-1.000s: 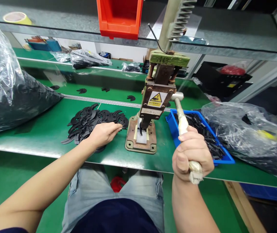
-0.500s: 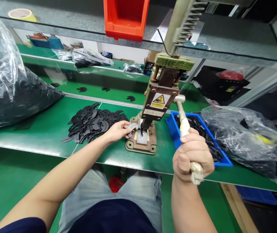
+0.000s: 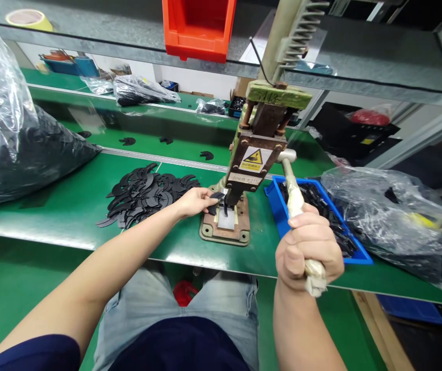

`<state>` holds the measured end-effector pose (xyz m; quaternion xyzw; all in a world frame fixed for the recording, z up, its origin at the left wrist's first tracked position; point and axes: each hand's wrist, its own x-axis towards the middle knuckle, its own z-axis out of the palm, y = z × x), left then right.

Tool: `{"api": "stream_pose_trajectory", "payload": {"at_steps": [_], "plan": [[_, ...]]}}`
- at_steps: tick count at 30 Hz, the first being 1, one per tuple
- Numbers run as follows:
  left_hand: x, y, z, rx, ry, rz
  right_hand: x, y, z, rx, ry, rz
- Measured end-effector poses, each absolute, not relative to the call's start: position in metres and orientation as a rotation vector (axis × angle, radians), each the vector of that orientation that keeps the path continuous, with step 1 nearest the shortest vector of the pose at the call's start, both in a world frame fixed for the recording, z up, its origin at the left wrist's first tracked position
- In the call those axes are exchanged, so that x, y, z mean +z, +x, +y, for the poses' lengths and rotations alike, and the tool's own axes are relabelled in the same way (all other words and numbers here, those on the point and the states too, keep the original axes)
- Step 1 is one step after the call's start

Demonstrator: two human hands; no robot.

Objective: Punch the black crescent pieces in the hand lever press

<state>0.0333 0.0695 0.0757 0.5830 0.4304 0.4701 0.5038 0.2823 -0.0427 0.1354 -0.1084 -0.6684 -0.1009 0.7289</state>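
My left hand pinches a curved black plastic piece at the left side of the hand press. The piece is held over the press base, close beside the lowered ram. A small dark part stands at the plate under the ram. My right hand is wrapped round the press lever, whose grip is bound in pale tape. Left of the press lies a pile of similar black curved pieces on the green table.
Right of the press sits a blue bin of black parts, with a clear plastic bag beyond it. A large filled bag stands at the left. Several black pieces lie on the strip behind. An orange bin hangs over the shelf edge.
The piece in my left hand has turned, its face now dark instead of shiny grey, and it has moved slightly right towards the ram. My right hand stays on the lever.
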Motion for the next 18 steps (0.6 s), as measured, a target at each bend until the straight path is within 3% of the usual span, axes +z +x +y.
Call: {"api": "stream_pose_trajectory", "payload": {"at_steps": [18], "plan": [[0.081, 0.033, 0.083, 0.944, 1.389, 1.113, 0.141, 0.261, -0.039, -0.224, -0.195, -1.288]]}}
